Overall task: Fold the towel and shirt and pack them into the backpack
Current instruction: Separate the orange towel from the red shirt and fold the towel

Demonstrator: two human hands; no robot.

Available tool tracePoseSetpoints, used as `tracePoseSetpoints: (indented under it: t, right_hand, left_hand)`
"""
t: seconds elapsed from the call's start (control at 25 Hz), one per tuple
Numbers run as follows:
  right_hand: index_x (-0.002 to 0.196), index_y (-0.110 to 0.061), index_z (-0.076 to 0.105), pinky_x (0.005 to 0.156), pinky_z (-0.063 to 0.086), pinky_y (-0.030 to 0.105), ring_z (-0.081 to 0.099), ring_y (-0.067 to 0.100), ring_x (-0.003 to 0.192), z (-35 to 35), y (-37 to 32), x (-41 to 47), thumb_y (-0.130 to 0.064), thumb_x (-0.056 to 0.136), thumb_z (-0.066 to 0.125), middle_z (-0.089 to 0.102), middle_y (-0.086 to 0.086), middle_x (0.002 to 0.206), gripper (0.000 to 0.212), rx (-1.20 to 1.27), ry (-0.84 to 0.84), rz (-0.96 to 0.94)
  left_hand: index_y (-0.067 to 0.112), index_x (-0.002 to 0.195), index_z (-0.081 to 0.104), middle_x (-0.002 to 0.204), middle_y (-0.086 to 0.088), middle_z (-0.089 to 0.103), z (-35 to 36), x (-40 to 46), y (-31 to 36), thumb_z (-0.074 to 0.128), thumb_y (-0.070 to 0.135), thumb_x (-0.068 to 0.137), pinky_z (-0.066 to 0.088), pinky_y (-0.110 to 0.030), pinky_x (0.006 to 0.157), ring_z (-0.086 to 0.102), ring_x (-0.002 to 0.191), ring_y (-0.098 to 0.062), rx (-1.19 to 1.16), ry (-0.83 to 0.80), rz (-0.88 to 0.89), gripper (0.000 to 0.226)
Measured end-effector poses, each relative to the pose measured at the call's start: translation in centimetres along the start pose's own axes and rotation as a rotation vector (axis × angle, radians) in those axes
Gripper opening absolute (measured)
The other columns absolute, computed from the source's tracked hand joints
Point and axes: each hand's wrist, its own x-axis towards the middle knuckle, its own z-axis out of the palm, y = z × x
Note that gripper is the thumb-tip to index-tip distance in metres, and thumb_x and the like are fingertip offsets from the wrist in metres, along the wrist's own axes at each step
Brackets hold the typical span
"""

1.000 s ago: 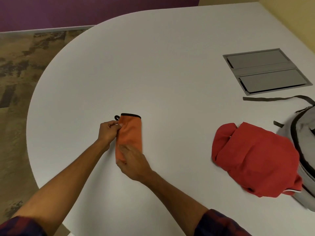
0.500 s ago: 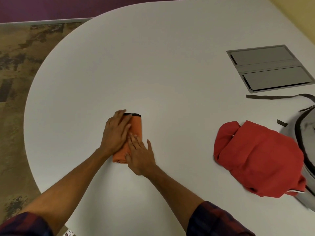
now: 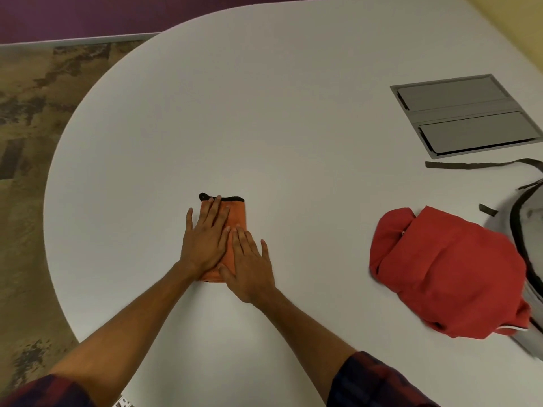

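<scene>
- orange towel (image 3: 236,214) is folded down to a small narrow rectangle w/ black trim + a little black loop at its far end, lying flat on the white table (image 3: 264,113), roughly center-near
- left hand (image 3: 204,239) flat on the towel's left side, fingers straight & spread, pressing down, not curled round anything
- right hand (image 3: 249,267) flat too, palm down over the towel's near right part, fingers straight, pinky side on the table. nothing gripped here either
- the two hands sit side by side, index fingers basically touching
- red shirt (image 3: 449,274) is bunched in a loose folded lump way off to the right, well apart from the towel, its right edge against the backpack
- gray backpack (image 3: 531,230) w/ dark zipper edge at the right frame edge, only partly in view; can't tell if it's open. one dark strap (image 3: 470,165) trails out left on the table
- gray flip-lid panel (image 3: 467,116) set in the tabletop, far right
- plaid sleeves at the bottom corners, patterned carpet (image 3: 26,113) on the left past the table's edge
</scene>
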Motion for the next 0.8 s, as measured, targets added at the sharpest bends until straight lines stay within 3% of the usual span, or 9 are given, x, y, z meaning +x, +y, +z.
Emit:
tracePoseSetpoints:
  t: [0.08, 0.16, 0.4, 0.52, 0.8]
  right_hand:
    - [0.153, -0.01, 0.019, 0.118, 0.008, 0.05, 0.02, 0.022, 0.147, -0.1, 0.0, -0.6, -0.061, 0.094, 0.007, 0.023, 0.009, 0.159, 0.078, 0.032, 0.056, 0.003]
    - [0.153, -0.011, 0.02, 0.118, 0.013, 0.052, 0.024, 0.023, 0.146, 0.1, 0.4, -1.2, -0.052, 0.095, 0.015, 0.026, 0.009, 0.158, 0.071, 0.057, 0.052, -0.028]
    - [0.154, -0.012, 0.007, 0.119, 0.003, 0.051, 0.011, 0.02, 0.149, -0.1, 1.4, -0.1, -0.055, 0.088, 0.007, 0.011, 0.005, 0.162, 0.079, 0.027, -0.076, -0.084]
    - [0.154, -0.013, 0.004, 0.118, 0.001, 0.052, 0.008, 0.019, 0.149, -0.7, 1.4, 1.8, -0.051, 0.093, 0.017, 0.006, 0.004, 0.162, 0.073, 0.014, -0.114, -0.083]
    - [0.154, -0.012, 0.003, 0.117, 0.002, 0.053, 0.005, 0.019, 0.149, -2.0, 1.9, 8.4, -0.047, 0.101, 0.029, 0.004, 0.004, 0.163, 0.069, -0.083, -0.153, -0.086]
  left_hand:
    - [0.012, 0.146, 0.038, 0.156, -0.012, 0.03, 0.3, -1.1, 1.7, 0.012, 0.049, 0.097, -0.002, -0.049, 0.118, 0.024, 0.146, -0.027, -0.026, 0.064, -0.063, 0.067]
    - [0.012, 0.146, 0.04, 0.153, -0.014, 0.035, 0.9, -2.0, 2.4, 0.008, 0.052, 0.096, 0.0, -0.049, 0.117, 0.028, 0.144, -0.029, -0.054, 0.058, -0.106, 0.071]
    - [0.018, 0.153, 0.02, 0.16, -0.006, 0.02, 1.9, -1.6, 1.0, -0.001, 0.059, 0.093, 0.007, -0.052, 0.117, 0.014, 0.148, -0.023, -0.126, 0.023, -0.133, 0.075]
    - [0.02, 0.154, 0.016, 0.161, -0.003, 0.017, 1.7, 0.2, -0.3, 0.006, 0.052, 0.095, 0.007, -0.054, 0.116, 0.01, 0.149, -0.021, -0.11, -0.001, -0.129, 0.068]
    - [0.021, 0.154, 0.012, 0.162, -0.002, 0.012, 1.0, 6.3, -3.7, 0.001, 0.053, 0.092, 0.002, -0.057, 0.115, 0.007, 0.15, -0.019, -0.071, -0.048, -0.105, 0.071]
